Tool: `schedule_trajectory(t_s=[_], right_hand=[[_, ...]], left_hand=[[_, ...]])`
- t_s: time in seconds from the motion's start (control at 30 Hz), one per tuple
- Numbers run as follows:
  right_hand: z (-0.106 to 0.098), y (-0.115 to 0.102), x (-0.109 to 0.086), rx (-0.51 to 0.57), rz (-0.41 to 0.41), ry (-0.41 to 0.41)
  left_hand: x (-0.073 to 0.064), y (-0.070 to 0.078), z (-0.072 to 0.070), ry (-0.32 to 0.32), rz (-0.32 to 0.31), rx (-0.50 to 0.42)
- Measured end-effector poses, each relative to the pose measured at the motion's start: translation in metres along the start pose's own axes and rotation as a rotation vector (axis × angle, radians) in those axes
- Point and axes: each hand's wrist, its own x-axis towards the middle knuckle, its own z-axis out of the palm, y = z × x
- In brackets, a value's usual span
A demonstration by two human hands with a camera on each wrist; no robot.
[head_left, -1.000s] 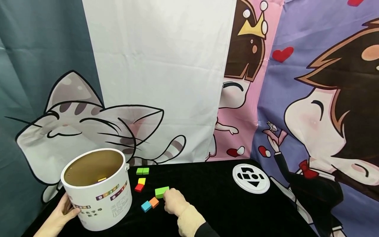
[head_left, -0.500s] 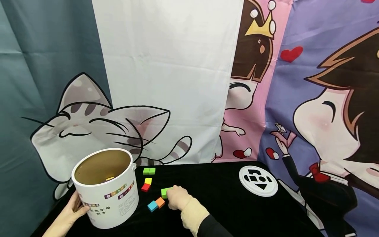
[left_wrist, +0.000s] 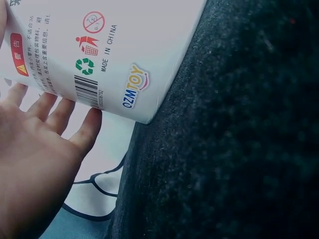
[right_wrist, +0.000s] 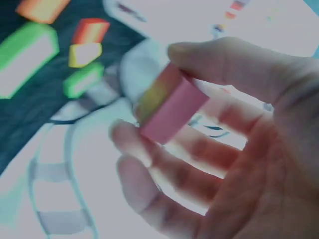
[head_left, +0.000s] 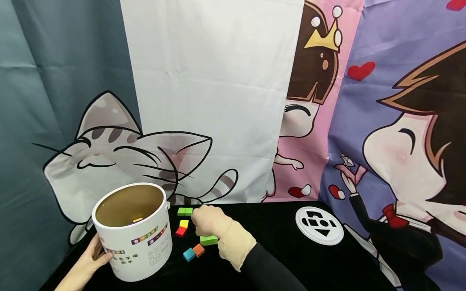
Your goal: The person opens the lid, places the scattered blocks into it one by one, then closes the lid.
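Note:
My left hand (head_left: 89,258) holds the side of a white toy bucket (head_left: 156,242), thumb toward me and fingers spread round the wall. The left wrist view shows fingertips on its printed side near the barcode (left_wrist: 89,89). Over the cloth, my right hand (head_left: 211,221) pinches a small block (right_wrist: 174,112) between thumb and fingers; its near face is pink, another side orange-yellow. In the head view the hand hides this block. Beneath the wrist lies a longer green block (head_left: 208,241); a pair of small green blocks (head_left: 185,211) lies just left of the fingers.
Between bucket and right hand lie a yellow block (head_left: 184,223) touching a red block (head_left: 181,232), and a blue block (head_left: 189,254) against an orange block (head_left: 198,250). Something yellow (head_left: 137,220) shows inside the bucket. A white lid with shaped holes (head_left: 319,226) lies right. Printed curtains hang behind.
My right hand has risen from beside the longer green block toward the back, near the small green pair. The left hand stays on the bucket. The head view has swung slightly left.

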Motion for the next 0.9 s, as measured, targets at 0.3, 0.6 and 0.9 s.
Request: schedule_trajectory(t_s=[0.3, 0.6, 0.9], right_hand=[[-0.058, -0.063, 0.029, -0.07, -0.113, 0.198], [-0.055, -0.118, 0.066, -0.071, -0.131, 0.28], [-0.024, -0.117, 0.09, 0.163, -0.098, 0.312]], left_hand=[[-0.001, 0.001, -0.003, 0.007, 0.004, -0.001], [0.002, 0.003, -0.002, -0.004, -0.029, -0.031], [0.0, 0.003, 0.001, 0.005, -0.014, -0.044]])
